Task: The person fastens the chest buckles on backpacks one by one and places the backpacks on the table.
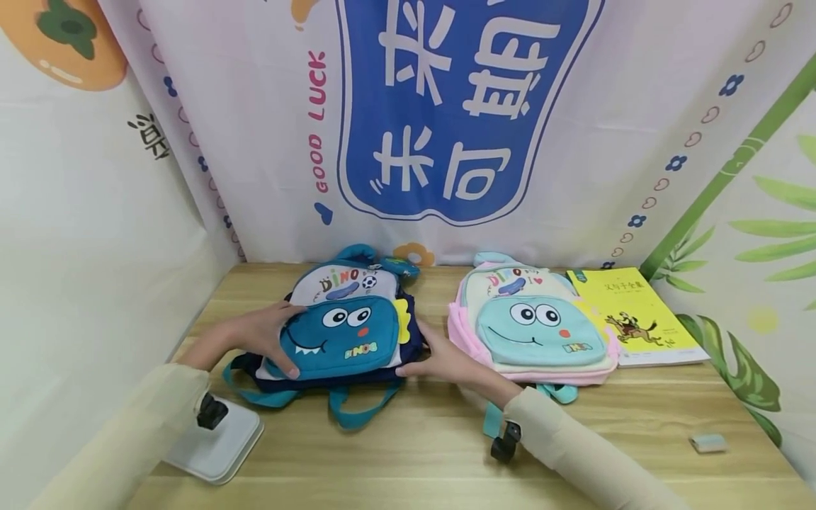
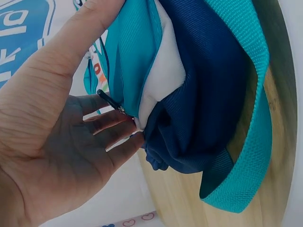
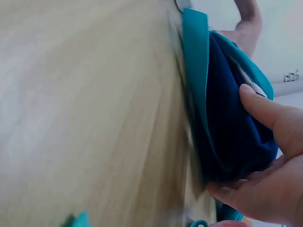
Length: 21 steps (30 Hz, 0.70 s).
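- The blue backpack [image 1: 341,347] is seen at the tabletop [image 1: 421,453], beside the pink-and-mint backpack [image 1: 535,329].
- Its left side is held by the left hand [image 1: 266,331], its right edge by the right hand [image 1: 449,361]; a wide, two-handed grip is formed.
- The step in hand is judged to be steadying or positioning.
- Next, even pressure from both sides seems called for, with the loose straps [image 1: 270,400] unsnagged.
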### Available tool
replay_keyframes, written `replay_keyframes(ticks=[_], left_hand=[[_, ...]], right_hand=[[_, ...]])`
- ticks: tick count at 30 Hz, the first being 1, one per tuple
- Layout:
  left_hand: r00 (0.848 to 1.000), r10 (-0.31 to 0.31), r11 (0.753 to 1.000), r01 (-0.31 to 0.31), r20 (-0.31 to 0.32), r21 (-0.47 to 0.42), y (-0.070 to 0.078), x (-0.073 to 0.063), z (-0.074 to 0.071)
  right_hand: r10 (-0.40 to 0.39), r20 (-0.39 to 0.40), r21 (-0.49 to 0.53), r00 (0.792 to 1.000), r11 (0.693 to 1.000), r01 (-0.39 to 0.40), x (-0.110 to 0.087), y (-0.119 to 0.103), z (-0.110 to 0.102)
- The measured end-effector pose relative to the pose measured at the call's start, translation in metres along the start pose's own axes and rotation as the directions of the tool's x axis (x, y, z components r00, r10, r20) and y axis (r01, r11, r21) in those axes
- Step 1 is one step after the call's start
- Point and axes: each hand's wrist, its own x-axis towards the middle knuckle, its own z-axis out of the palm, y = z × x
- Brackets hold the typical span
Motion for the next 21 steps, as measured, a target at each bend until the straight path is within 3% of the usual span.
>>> replay_keyframes(ticks=[7, 13, 17, 21], left_hand=[[1.000, 0.013, 1.000, -0.013, 0.002, 0.007, 0.007, 0.004, 0.007], [0.999, 0.035, 0.999, -0.035, 0.001, 0.023, 0.017, 0.010, 0.010], [0.998, 0.055, 0.998, -0.055, 0.013, -0.003, 0.026, 0.014, 0.011], [0.995, 0.093, 0.995, -0.092, 0.025, -0.049, 0.034, 0.018, 0.014]], right_hand=[[0.020, -0.019, 0.106, 1.000, 0.994, -0.018, -0.008, -0.009, -0.008], [-0.052, -0.040, 0.119, 0.998, 0.991, 0.056, -0.011, -0.024, -0.016], [-0.048, -0.066, 0.181, 0.997, 0.982, 0.060, -0.014, -0.037, -0.024], [-0.049, -0.101, 0.145, 0.994, 0.987, 0.063, -0.018, -0.051, -0.034]])
